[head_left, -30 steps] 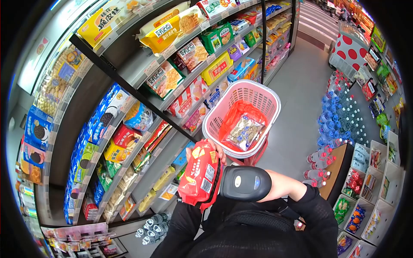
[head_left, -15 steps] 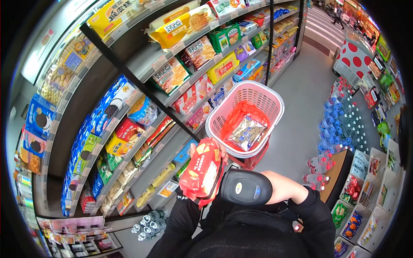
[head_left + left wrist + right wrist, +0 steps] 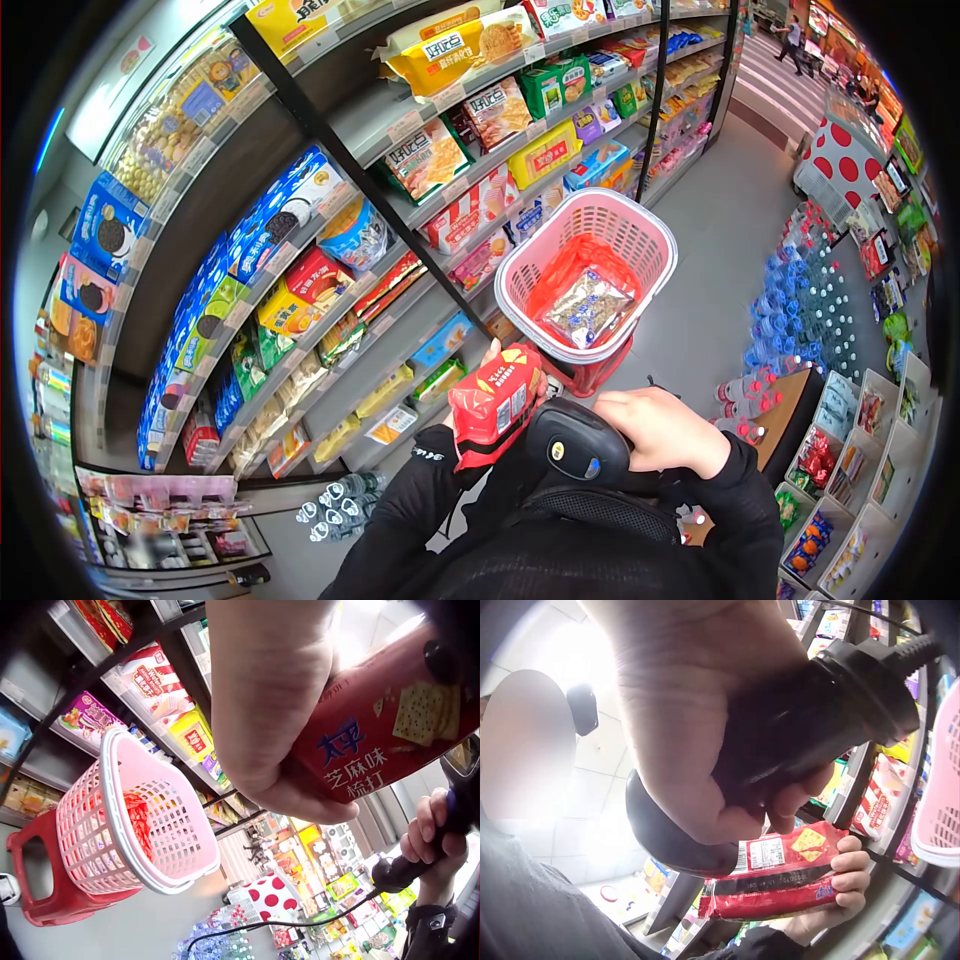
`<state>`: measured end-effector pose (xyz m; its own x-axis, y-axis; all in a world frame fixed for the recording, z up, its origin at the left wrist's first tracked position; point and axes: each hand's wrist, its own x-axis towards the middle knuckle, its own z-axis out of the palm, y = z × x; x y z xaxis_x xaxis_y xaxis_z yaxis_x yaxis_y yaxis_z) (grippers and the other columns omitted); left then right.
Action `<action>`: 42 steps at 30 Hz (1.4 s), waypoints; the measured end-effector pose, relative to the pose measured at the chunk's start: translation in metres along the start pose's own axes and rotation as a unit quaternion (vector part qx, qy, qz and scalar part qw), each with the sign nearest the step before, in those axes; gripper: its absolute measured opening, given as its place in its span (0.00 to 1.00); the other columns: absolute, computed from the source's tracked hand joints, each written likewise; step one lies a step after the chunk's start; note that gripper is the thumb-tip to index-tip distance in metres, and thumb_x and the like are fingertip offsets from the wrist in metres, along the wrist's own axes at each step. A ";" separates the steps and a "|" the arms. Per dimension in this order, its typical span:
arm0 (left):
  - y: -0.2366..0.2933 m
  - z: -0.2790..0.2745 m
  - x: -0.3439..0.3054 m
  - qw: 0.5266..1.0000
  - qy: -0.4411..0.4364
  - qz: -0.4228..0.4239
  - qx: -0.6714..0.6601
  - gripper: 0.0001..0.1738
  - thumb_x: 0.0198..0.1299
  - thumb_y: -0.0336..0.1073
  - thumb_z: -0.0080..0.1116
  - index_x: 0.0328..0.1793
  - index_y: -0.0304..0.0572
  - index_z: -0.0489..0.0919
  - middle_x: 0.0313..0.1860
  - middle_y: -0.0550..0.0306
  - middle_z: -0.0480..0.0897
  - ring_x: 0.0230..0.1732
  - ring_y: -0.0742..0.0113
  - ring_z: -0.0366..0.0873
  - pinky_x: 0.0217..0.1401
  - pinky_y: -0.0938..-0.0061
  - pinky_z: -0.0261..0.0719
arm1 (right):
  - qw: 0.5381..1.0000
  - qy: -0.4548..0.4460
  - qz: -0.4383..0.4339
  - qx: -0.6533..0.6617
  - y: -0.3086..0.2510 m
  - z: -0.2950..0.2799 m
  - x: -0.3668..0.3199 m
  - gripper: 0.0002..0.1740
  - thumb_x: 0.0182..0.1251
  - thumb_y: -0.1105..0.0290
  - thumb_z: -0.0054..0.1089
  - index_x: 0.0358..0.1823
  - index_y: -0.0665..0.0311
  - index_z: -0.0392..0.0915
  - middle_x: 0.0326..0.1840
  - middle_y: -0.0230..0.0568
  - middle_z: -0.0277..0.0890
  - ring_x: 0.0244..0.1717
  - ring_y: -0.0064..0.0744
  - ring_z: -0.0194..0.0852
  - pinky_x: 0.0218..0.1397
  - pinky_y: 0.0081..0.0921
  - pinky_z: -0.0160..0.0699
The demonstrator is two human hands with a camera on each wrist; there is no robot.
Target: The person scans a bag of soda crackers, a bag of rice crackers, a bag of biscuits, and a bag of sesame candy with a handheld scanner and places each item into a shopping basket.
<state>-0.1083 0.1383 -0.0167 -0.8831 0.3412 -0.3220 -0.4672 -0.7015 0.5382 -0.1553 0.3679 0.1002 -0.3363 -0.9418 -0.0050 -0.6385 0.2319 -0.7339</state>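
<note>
A red cracker packet point(image 3: 495, 405) lies in my left hand point(image 3: 541, 383), its barcode side facing up toward the head view. In the left wrist view the left hand point(image 3: 277, 727) holds the packet point(image 3: 382, 720) along one edge. My right hand point(image 3: 662, 430) grips a black handheld scanner point(image 3: 578, 440), whose head hangs close beside the packet. The right wrist view shows the right hand point(image 3: 682, 712) curled round the scanner's handle point(image 3: 795, 727), with the packet point(image 3: 780, 870) below and the left fingers point(image 3: 850, 877) round its end.
A pink basket point(image 3: 655, 240) holding a red bag and a clear packet stands on a red stool point(image 3: 600, 375). Snack shelves point(image 3: 400, 130) run along the left. Bottles point(image 3: 800, 300) stand on the floor at right, near a wooden-topped counter point(image 3: 790, 410) and snack bins point(image 3: 870, 400).
The packet has turned and moved right and slightly down. More of the right hand shows on the scanner, whose head has tilted. Basket and shelves have shifted right in view.
</note>
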 end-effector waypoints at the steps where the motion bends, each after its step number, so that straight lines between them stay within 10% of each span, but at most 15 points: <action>1: 0.000 0.000 -0.002 1.000 0.018 -0.002 0.011 0.42 0.51 0.71 0.26 0.31 0.34 0.71 0.26 0.52 0.73 0.27 0.63 0.70 0.29 0.76 0.69 | 1.000 -0.004 -0.003 -0.001 -0.001 0.000 -0.001 0.18 0.36 0.73 0.56 0.35 0.67 0.67 0.30 0.44 0.68 0.35 0.46 0.70 0.36 0.35 0.69; 5: -0.002 -0.009 -0.007 1.000 0.010 -0.002 -0.012 0.40 0.51 0.71 0.29 0.30 0.36 0.71 0.25 0.52 0.74 0.24 0.63 0.72 0.29 0.75 0.72 | 0.989 0.027 -0.016 0.142 0.015 0.008 0.000 0.26 0.36 0.71 0.60 0.42 0.69 0.68 0.37 0.50 0.71 0.39 0.48 0.70 0.42 0.33 0.69; 14: -0.012 -0.045 -0.033 0.933 0.327 0.154 0.010 0.29 0.55 0.61 0.42 0.45 0.42 0.70 0.39 0.56 0.77 0.40 0.68 0.76 0.44 0.71 0.74 | 0.945 0.005 0.006 0.327 0.057 0.057 0.024 0.38 0.33 0.71 0.68 0.52 0.68 0.64 0.51 0.41 0.67 0.52 0.30 0.64 0.56 0.28 0.61; 22: -0.008 -0.066 -0.110 0.959 0.195 0.203 -0.022 0.23 0.60 0.45 0.42 0.57 0.38 0.60 0.53 0.53 0.70 0.52 0.63 0.70 0.52 0.63 0.69 | 0.952 -0.001 0.052 0.302 0.037 0.077 0.061 0.38 0.33 0.75 0.67 0.53 0.67 0.63 0.48 0.38 0.69 0.49 0.26 0.65 0.53 0.27 0.63; 42: -0.013 -0.237 -0.415 0.859 0.424 0.280 -0.065 0.26 0.55 0.37 0.54 0.57 0.38 0.60 0.50 0.55 0.69 0.47 0.66 0.72 0.48 0.67 0.74 | 0.937 -0.226 0.063 0.259 -0.100 0.317 0.287 0.35 0.36 0.76 0.61 0.52 0.68 0.62 0.45 0.40 0.69 0.46 0.25 0.66 0.52 0.22 0.63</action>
<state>0.2743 -0.1425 -0.0741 -0.5934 -0.6128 -0.5219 0.0791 -0.6896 0.7198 0.0321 -0.0029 -0.0432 0.0159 -0.9487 -0.3157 -0.1526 0.3097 -0.9385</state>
